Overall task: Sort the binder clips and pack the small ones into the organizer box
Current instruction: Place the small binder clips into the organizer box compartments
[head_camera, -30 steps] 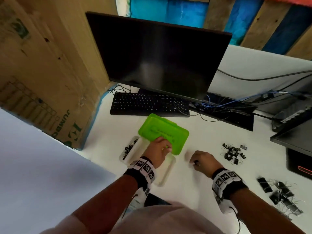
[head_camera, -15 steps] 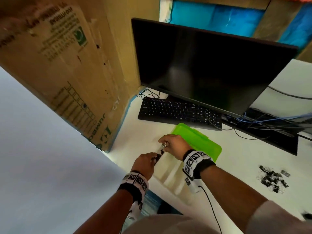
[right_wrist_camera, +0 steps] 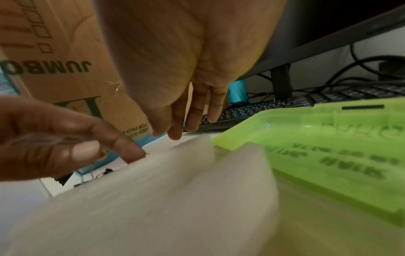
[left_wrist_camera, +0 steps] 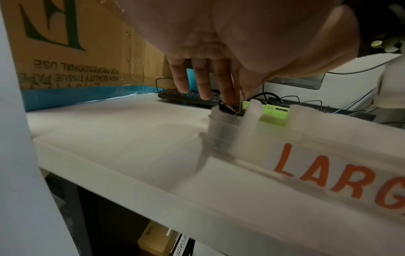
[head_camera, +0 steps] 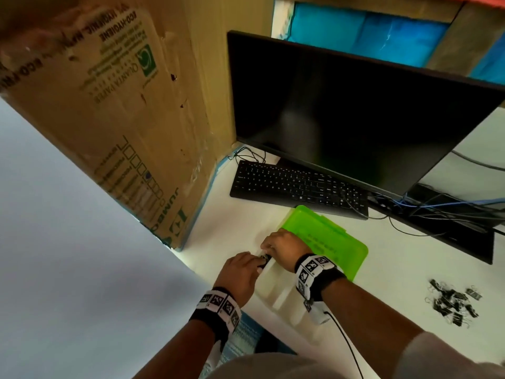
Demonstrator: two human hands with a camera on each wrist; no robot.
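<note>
White desk, organizer box (head_camera: 276, 289) at its front edge with green lid (head_camera: 328, 239) swung back for access. Left hand (head_camera: 240, 272) pinches a small binder clip (left_wrist_camera: 228, 108) over the end compartment; right hand (head_camera: 282, 248) hovers there, fingers loose, probably empty. Loose clips (head_camera: 451, 303) wait well apart.

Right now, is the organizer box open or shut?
Open: its green plastic lid is swung back flat on the desk, and the translucent white organizer box compartments are exposed.

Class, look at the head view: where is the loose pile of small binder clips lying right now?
The pile of small binder clips lies on the white desk at the far right, right of the green lid and apart from both hands.
</note>
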